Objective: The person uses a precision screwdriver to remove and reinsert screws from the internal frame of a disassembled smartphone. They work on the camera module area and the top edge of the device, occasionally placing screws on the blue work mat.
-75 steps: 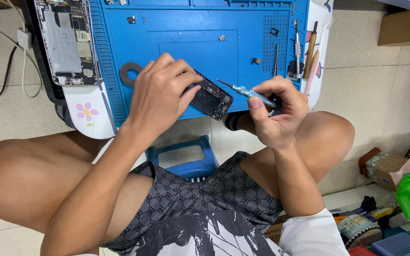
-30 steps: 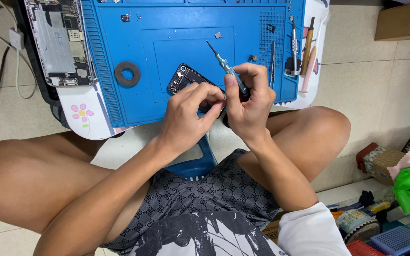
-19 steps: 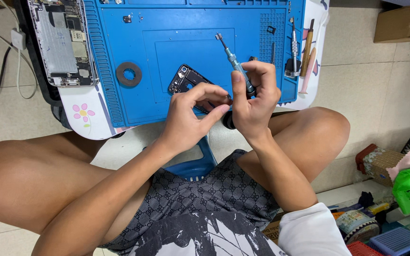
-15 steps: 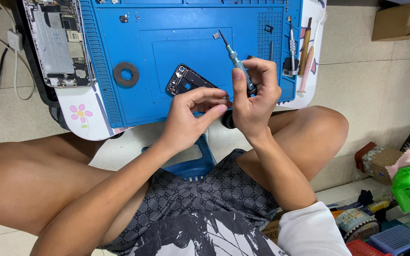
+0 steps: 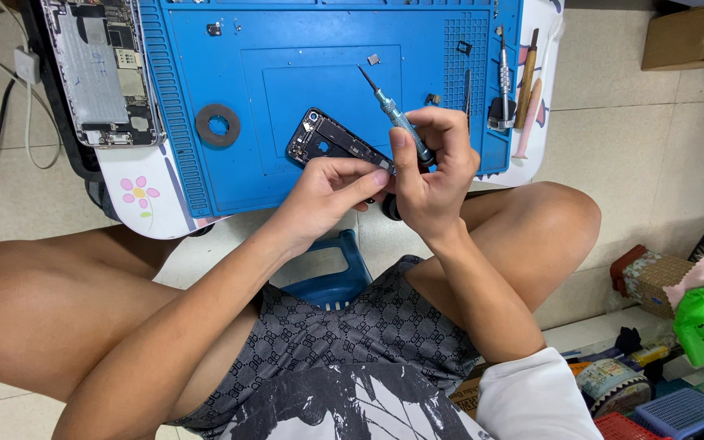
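The mat was blue; left of it, a white surface bore a pink flower; the shorts were grey-patterned.

— On the repair mat?
— Phone frame near the front edge, ring-shaped part just left of it, small loose parts behind it.
— Left of the mat?
— Opened phone chassis, behind the flower-marked corner of the low table.
— Right edge?
— Row of hand tools, side by side.
— Hands?
— Left hand and right hand touching, before the phone frame, screwdriver angled back-left above it.
— Below?
— Plastic stool between the knees, cluttered boxes far right.
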